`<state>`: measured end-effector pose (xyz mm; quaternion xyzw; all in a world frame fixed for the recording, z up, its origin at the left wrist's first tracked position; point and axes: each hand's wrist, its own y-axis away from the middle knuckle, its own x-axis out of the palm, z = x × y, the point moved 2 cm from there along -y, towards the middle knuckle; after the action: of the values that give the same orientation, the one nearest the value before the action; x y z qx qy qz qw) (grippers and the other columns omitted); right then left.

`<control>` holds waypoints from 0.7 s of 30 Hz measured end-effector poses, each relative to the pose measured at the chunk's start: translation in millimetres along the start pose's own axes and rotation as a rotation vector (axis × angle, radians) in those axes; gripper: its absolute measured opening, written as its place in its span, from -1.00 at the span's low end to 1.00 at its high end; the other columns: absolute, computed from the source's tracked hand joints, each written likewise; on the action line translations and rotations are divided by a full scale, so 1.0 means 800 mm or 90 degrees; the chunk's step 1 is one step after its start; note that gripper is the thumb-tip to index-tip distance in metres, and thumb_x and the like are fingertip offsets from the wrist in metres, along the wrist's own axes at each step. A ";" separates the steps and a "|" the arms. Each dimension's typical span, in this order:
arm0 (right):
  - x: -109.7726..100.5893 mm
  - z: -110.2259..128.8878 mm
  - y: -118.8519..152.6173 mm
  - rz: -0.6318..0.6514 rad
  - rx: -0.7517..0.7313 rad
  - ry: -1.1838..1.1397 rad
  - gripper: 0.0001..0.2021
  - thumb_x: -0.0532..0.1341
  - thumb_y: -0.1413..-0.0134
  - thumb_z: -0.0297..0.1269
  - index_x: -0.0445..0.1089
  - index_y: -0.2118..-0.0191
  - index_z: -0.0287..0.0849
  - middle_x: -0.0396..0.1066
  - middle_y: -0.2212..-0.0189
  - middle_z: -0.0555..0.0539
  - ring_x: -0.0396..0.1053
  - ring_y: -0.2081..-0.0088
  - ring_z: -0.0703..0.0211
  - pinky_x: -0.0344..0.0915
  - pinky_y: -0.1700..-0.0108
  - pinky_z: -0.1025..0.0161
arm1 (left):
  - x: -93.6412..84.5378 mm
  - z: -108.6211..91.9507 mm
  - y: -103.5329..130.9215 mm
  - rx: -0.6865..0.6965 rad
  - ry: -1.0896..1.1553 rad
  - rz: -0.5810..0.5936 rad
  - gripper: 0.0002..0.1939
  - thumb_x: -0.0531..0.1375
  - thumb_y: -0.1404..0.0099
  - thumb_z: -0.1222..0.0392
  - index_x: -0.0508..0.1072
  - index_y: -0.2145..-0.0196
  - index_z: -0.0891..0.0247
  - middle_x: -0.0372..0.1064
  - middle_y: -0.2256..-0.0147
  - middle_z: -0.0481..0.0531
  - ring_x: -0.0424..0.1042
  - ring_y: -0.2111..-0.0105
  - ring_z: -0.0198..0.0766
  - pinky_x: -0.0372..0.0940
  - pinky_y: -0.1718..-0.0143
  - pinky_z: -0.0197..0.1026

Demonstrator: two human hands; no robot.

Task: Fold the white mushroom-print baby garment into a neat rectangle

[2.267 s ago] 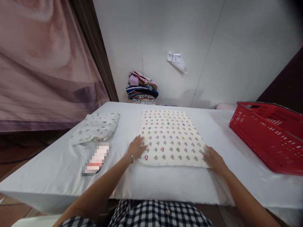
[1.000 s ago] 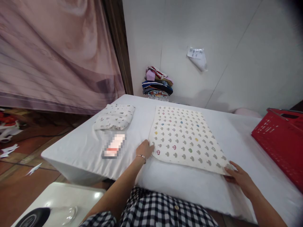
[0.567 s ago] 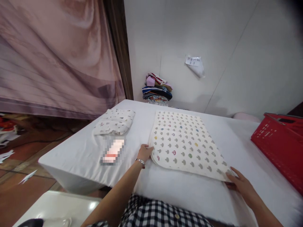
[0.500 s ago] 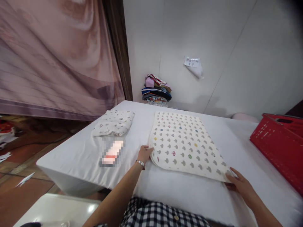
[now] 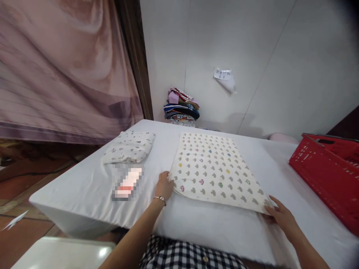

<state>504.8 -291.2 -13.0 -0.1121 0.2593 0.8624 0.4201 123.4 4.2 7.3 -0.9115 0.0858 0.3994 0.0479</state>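
A cream cloth (image 5: pixel 213 168) printed with grey and a few coloured mushrooms lies folded flat in layers on the white-covered table (image 5: pixel 213 228). My left hand (image 5: pixel 165 185), a bracelet at its wrist, is closed at the cloth's near left corner; the fingertips are partly hidden by the edge. At the near right corner, my right hand (image 5: pixel 280 213) pinches the cloth between thumb and fingers. To the left lies a second folded white cloth (image 5: pixel 131 146) with a small scattered print, which neither hand touches.
A blurred-out flat object (image 5: pixel 128 183) lies left of my left hand. A red plastic basket (image 5: pixel 325 175) stands at the right. Folded fabrics (image 5: pixel 182 106) are stacked by the wall behind the table. A pink curtain (image 5: pixel 67 67) hangs at the left, and a white stool-like surface (image 5: pixel 67 254) is below.
My left hand has shifted slightly down along the cloth's left edge, and that corner lies flatter. My right hand stays at its corner. The whole view has swung a little to the right.
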 end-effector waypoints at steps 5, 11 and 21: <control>-0.004 -0.016 -0.017 -0.015 -0.042 0.231 -0.27 0.12 0.07 -0.07 0.00 -0.25 -0.20 0.38 0.52 -0.03 0.42 0.44 0.00 0.40 0.33 0.06 | 0.000 -0.007 0.005 0.022 -0.086 0.019 -0.70 0.05 -0.22 0.34 0.22 0.07 0.23 0.16 -0.01 0.14 0.40 0.18 -0.19 0.26 0.17 -0.17; 0.035 0.032 0.000 -0.153 -0.347 0.568 -0.49 0.04 -0.03 -0.20 0.22 -0.12 -0.25 0.29 -0.02 -0.28 0.20 -0.09 -0.16 0.17 -0.08 -0.07 | 0.007 0.008 -0.003 -0.070 0.047 0.044 -0.76 0.12 -0.20 0.24 0.25 0.16 0.25 0.30 0.09 0.11 0.41 0.21 -0.23 0.30 0.22 -0.23; 0.231 0.085 0.071 0.214 -0.628 0.530 -0.47 -0.05 -0.18 0.03 0.13 -0.21 -0.04 -0.03 -0.26 -0.08 -0.14 -0.29 -0.02 -0.15 -0.25 -0.14 | 0.005 0.014 -0.005 -0.199 0.283 0.124 -0.53 0.17 -0.15 0.34 0.16 -0.02 0.29 0.38 0.16 0.12 0.42 0.38 -0.35 0.34 0.52 -0.37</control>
<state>346.9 -160.4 -11.8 -0.5729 -0.0108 0.8184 0.0440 118.7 9.1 -2.7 -0.9605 0.1185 0.2008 -0.1520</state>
